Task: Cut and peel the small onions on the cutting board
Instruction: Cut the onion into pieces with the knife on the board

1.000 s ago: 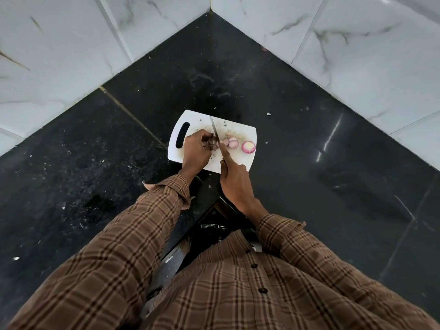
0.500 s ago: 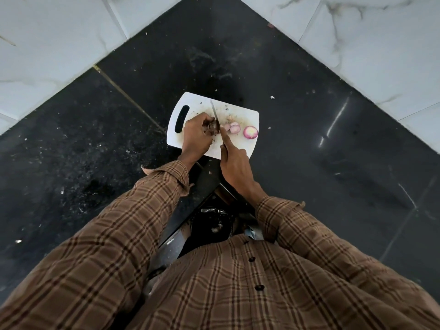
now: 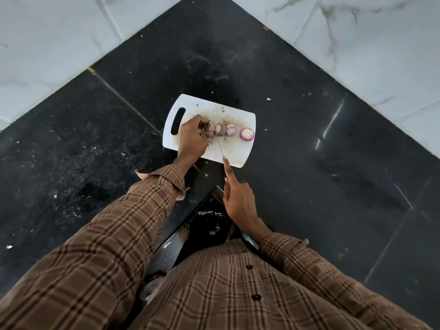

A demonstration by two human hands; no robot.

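1. While your left hand (image 3: 192,138) pinches an unpeeled onion (image 3: 209,129) on the cutting board (image 3: 234,153), your right hand (image 3: 238,198) holds the knife (image 3: 219,145), forefinger along its spine.
2. Its blade points away from you, tip beside the onion.
3. Three cut onion pieces (image 3: 231,130) lie right of your left grip.

The cutting board (image 3: 238,148) appeared to be smooth white plastic, speckled with debris; the knife (image 3: 219,145) blade was seen as thin bright metal; the countertop (image 3: 333,163) was polished black stone, glossy and dusted; the wall tiles (image 3: 381,55) were glazed marble-patterned; the sleeve (image 3: 107,234) was woven checked cloth.
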